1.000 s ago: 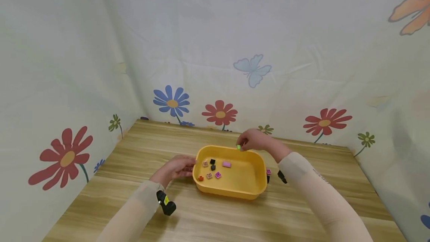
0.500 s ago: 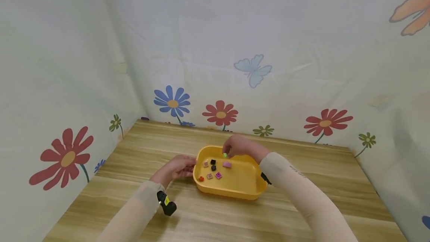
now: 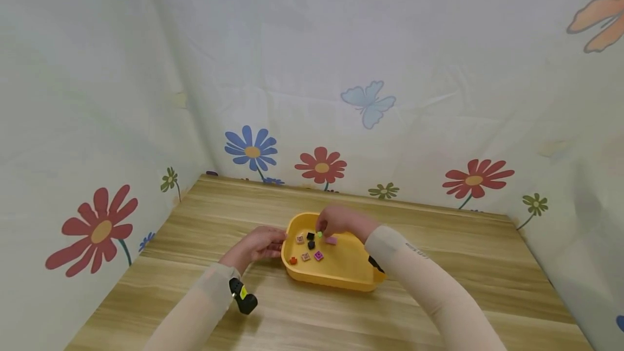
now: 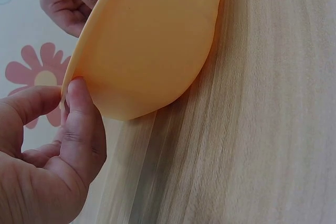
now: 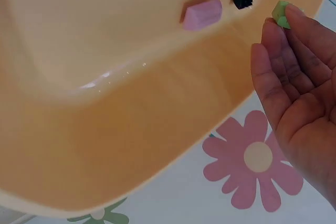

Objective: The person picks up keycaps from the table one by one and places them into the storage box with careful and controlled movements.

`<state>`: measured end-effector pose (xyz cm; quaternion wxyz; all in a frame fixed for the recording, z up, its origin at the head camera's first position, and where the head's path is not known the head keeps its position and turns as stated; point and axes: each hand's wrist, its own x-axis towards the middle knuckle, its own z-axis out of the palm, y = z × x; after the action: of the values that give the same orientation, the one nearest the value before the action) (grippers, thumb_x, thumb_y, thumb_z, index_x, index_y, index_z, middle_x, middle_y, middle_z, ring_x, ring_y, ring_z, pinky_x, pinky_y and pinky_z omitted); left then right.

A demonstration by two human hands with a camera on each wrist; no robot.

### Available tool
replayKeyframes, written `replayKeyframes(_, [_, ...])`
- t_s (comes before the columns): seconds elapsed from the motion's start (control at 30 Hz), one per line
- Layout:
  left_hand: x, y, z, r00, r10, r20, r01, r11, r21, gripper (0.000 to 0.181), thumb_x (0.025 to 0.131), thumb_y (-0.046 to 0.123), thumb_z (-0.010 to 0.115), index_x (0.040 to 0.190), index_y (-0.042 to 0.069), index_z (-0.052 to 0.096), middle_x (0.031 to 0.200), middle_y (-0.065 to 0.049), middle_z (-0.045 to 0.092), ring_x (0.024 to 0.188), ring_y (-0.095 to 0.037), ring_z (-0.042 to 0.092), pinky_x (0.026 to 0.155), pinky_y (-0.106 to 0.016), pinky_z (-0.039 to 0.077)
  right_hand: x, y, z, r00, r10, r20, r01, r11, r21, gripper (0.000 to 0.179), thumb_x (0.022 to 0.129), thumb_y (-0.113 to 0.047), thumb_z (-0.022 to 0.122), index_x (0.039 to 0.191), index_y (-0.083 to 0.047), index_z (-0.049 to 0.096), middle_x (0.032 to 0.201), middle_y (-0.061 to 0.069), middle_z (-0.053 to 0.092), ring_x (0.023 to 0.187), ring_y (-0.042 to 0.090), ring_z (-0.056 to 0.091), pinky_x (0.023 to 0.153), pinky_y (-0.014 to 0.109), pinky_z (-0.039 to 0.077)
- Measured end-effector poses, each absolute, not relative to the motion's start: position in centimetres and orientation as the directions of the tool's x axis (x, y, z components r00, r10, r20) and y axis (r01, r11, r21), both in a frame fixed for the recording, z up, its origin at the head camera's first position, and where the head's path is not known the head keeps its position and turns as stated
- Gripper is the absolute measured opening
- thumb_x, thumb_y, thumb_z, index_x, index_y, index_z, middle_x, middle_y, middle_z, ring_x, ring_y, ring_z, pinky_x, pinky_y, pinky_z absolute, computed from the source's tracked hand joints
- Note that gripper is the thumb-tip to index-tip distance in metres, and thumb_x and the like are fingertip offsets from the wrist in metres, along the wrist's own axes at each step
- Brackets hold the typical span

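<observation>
My left hand (image 3: 265, 242) pinches the left rim of a yellow plastic tub (image 3: 336, 280) between thumb and fingers, as the left wrist view (image 4: 58, 145) shows from close by. Over the tub's left half, my right hand (image 3: 336, 220) holds a small light-green block (image 5: 282, 14) between thumb and fingertip. Below it on the tub floor lie a pink block (image 5: 203, 15) and two black blocks (image 3: 311, 240). Nearer the left wall are pale pink square blocks (image 3: 305, 257), a magenta one (image 3: 318, 255) and a red piece (image 3: 293, 260).
The tub stands on a wood-grain table (image 3: 234, 199). Behind and beside the table hangs a white sheet (image 3: 292, 42) printed with flowers and butterflies. My right forearm (image 3: 419, 264) crosses over the tub's right end.
My right hand has moved left and down from the far rim into the tub with the green block. The left hand stays on the rim.
</observation>
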<state>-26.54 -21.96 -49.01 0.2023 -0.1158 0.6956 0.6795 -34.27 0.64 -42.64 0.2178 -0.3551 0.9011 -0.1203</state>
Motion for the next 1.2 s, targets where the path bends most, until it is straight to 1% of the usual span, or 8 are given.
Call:
replayKeyframes(0.33, [-26.6, -21.9, -48.9, -0.893, 0.11, -0.436, -0.435, 0.036, 0.9, 0.045, 0.103, 0.01, 0.056, 0.142, -0.011, 0.05, 0.089, -0.001, 0.068, 0.072, -0.008, 0.064, 0.062, -0.018, 0.06, -34.1, -0.2, -44.0, -0.651, -0.69, -0.316, -0.604, 0.723, -0.337, 0.013, 0.087, 0.002, 0.073, 0.096, -0.006, 0.079, 0.091, 0.006, 0.074, 0.072, 0.01, 0.052, 0.068, 0.021, 0.047])
replayKeyframes(0.43, [-26.6, -21.9, -48.8, -0.892, 0.11, -0.439, -0.438, 0.037, 0.898, 0.045, 0.103, 0.01, 0.056, 0.142, -0.011, 0.05, 0.089, -0.001, 0.068, 0.073, -0.008, 0.064, 0.062, -0.018, 0.06, -34.2, -0.3, -44.4, -0.656, -0.69, -0.306, -0.615, 0.723, -0.314, 0.012, 0.087, 0.001, 0.074, 0.095, -0.007, 0.079, 0.09, 0.006, 0.074, 0.072, 0.01, 0.053, 0.072, 0.025, 0.052])
replayKeyframes(0.53, [-26.6, -21.9, -48.6, -0.889, 0.105, -0.446, -0.445, 0.039, 0.895, 0.045, 0.104, 0.011, 0.056, 0.143, -0.01, 0.05, 0.089, -0.001, 0.068, 0.073, -0.008, 0.064, 0.062, -0.018, 0.06, -34.2, -0.4, -44.6, -0.665, -0.687, -0.293, -0.627, 0.727, -0.281, 0.015, 0.087, 0.001, 0.073, 0.097, -0.008, 0.08, 0.093, 0.005, 0.075, 0.073, 0.01, 0.054, 0.08, 0.03, 0.056])
replayKeyframes(0.63, [-26.6, -22.0, -48.6, -0.888, 0.107, -0.447, -0.445, 0.039, 0.895, 0.045, 0.104, 0.011, 0.056, 0.143, -0.01, 0.05, 0.088, -0.001, 0.068, 0.071, -0.008, 0.064, 0.061, -0.018, 0.059, -34.0, -0.5, -44.8, -0.674, -0.678, -0.293, -0.629, 0.735, -0.253, 0.017, 0.088, 0.001, 0.072, 0.1, -0.009, 0.08, 0.096, 0.004, 0.076, 0.073, 0.009, 0.055, 0.083, 0.03, 0.057])
replayKeyframes(0.77, [-26.5, -22.0, -48.9, -0.891, 0.118, -0.438, -0.437, 0.033, 0.899, 0.046, 0.103, 0.009, 0.056, 0.143, -0.011, 0.049, 0.088, -0.001, 0.068, 0.072, -0.008, 0.064, 0.061, -0.018, 0.059, -34.0, -0.5, -45.4, -0.678, -0.661, -0.322, -0.603, 0.75, -0.271, 0.015, 0.09, 0.0, 0.072, 0.099, -0.01, 0.08, 0.094, 0.003, 0.075, 0.069, 0.009, 0.057, 0.075, 0.026, 0.057])
replayKeyframes(0.9, [-26.6, -22.0, -49.1, -0.893, 0.122, -0.434, -0.434, 0.029, 0.901, 0.046, 0.103, 0.009, 0.056, 0.143, -0.011, 0.048, 0.09, -0.001, 0.068, 0.072, -0.008, 0.065, 0.062, -0.018, 0.06, -34.2, -0.5, -45.9, -0.667, -0.666, -0.335, -0.599, 0.746, -0.291, 0.012, 0.089, -0.002, 0.074, 0.096, -0.01, 0.08, 0.087, 0.002, 0.073, 0.065, 0.01, 0.058, 0.065, 0.022, 0.054])
replayKeyframes(1.1, [-26.6, -22.0, -49.1, -0.89, 0.108, -0.444, -0.443, 0.035, 0.896, 0.046, 0.103, 0.011, 0.056, 0.144, -0.01, 0.049, 0.092, -0.002, 0.069, 0.073, -0.008, 0.065, 0.062, -0.019, 0.061, -33.9, -0.5, -46.0, -0.668, -0.661, -0.342, -0.581, 0.75, -0.316, 0.015, 0.089, 0.001, 0.073, 0.099, -0.008, 0.079, 0.09, 0.004, 0.074, 0.065, 0.01, 0.058, 0.062, 0.021, 0.052])
replayKeyframes(1.2, [-26.6, -22.0, -49.1, -0.889, 0.111, -0.445, -0.443, 0.037, 0.896, 0.046, 0.103, 0.011, 0.056, 0.144, -0.01, 0.049, 0.092, -0.001, 0.069, 0.072, -0.007, 0.065, 0.062, -0.018, 0.06, -33.7, -0.7, -46.3, -0.684, -0.644, -0.342, -0.563, 0.765, -0.314, 0.015, 0.088, 0.0, 0.074, 0.101, -0.007, 0.079, 0.094, 0.005, 0.075, 0.069, 0.01, 0.057, 0.064, 0.022, 0.053])
